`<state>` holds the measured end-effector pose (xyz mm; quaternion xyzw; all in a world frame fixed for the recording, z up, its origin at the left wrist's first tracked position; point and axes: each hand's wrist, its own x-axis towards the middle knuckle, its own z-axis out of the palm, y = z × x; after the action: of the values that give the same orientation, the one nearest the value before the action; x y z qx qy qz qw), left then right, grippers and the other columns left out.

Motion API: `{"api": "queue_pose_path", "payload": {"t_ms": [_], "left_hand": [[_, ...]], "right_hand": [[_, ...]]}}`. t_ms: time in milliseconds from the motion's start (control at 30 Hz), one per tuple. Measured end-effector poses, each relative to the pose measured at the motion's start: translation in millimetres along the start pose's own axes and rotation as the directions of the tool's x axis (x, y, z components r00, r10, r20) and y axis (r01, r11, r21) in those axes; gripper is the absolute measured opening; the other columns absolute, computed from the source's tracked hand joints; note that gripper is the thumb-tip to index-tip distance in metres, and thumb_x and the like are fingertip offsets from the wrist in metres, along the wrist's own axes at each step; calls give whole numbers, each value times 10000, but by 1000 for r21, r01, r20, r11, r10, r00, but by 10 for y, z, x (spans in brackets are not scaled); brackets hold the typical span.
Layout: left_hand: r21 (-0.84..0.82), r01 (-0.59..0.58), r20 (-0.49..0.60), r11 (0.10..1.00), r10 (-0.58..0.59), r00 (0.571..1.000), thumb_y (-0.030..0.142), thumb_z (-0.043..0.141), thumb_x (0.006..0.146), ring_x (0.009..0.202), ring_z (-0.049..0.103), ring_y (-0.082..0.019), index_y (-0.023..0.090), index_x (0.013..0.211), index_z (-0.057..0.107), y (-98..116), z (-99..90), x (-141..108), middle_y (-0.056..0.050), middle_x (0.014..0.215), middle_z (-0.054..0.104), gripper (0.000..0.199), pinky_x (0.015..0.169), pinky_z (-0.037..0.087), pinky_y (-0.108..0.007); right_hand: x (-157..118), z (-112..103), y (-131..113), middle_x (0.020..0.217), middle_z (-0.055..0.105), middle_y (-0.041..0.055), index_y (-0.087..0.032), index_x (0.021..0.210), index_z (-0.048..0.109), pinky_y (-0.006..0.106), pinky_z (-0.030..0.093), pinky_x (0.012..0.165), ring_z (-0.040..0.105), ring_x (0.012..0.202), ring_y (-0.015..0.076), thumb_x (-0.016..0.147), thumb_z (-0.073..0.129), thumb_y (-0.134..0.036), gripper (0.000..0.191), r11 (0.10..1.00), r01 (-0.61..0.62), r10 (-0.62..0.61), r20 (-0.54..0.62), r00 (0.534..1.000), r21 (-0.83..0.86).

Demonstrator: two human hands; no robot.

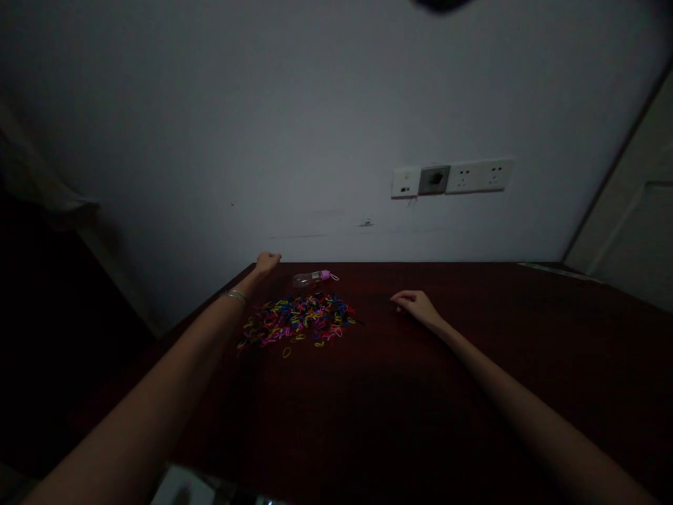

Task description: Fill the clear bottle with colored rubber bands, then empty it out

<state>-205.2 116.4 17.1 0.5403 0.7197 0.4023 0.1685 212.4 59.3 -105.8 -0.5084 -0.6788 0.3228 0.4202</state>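
Small colourful bands lie in a loose pile on the dark red table. Behind the pile a clear bottle with a pink cap and loop rests on its side. My left hand is raised near the table's back left, left of the bottle, its fingers closed; what they hold, if anything, is too small to make out. To the right of the pile my right hand rests on the table with its fingers curled together, and I cannot make out anything in them.
A pale wall stands behind the table and carries a row of sockets. A door is at the right. Near the bottom edge a white object shows in part.
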Motion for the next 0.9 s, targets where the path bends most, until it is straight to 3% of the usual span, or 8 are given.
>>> {"api": "queue_pose_path", "payload": {"t_ms": [100,200,300,433,533,600,733,900], "left_hand": [[-43,-85,-87,995,81,993,264,437,738,391,303,-72,161,459,419,295,320,-53,44,376,322,298,416,213,-193],[-99,-166,-50,981,162,986,304,446,736,404,346,-77,152,482,454,633,757,-218,35,396,365,297,415,243,-191],[-235,-290,100,928,320,942,316,429,748,397,364,-77,144,501,477,939,1237,-526,39,391,367,304,414,269,-184],[-344,-252,421,905,388,820,318,356,803,444,472,-95,130,660,563,1146,1839,-1026,8,498,506,314,473,387,-211],[-243,-370,398,896,440,805,224,411,779,683,582,-130,117,785,604,1133,2174,-1331,-65,753,637,221,661,458,-245],[-137,-495,374,858,508,776,185,450,756,861,583,-155,130,895,605,1089,2312,-1480,-85,940,643,215,798,444,-263],[22,-669,456,743,588,668,218,437,791,1045,528,-190,149,1107,525,1015,2422,-1656,-97,1130,583,335,918,394,-301],[184,-735,514,652,574,637,276,346,853,1263,334,-235,97,1254,406,944,2475,-1679,-139,1347,402,443,1035,265,-357]], "right_hand": [[-8,1,-13,561,611,17,-133,799,675,221,381,527,551,548,135,699,513,-309,259,999,16,-16,-10,1000,-39],[-21,5,-42,535,600,13,-132,783,676,219,379,529,548,539,136,694,510,-298,252,998,32,-32,-14,999,-56],[-33,14,-62,538,599,16,-125,784,675,217,377,522,546,535,135,691,506,-296,258,998,28,-29,-26,999,-49],[-74,13,-99,596,622,30,-117,817,672,216,394,531,567,565,141,710,493,-307,282,999,4,-9,-100,995,-54],[-141,-46,-159,697,659,51,-139,866,670,230,425,593,604,659,161,748,462,-307,292,982,-88,56,-182,982,-170],[-196,-129,-194,830,678,61,-185,899,669,247,434,670,614,783,182,769,453,-299,277,923,-141,70,-203,977,-359],[-285,-339,-180,1162,586,98,-193,1101,598,297,390,863,514,1069,223,804,438,-297,353,706,-129,22,-161,987,-697],[-315,-440,-57,1367,396,126,-134,1272,453,414,251,1010,330,1254,243,860,345,-334,470,608,-145,56,-140,989,-780]]}}
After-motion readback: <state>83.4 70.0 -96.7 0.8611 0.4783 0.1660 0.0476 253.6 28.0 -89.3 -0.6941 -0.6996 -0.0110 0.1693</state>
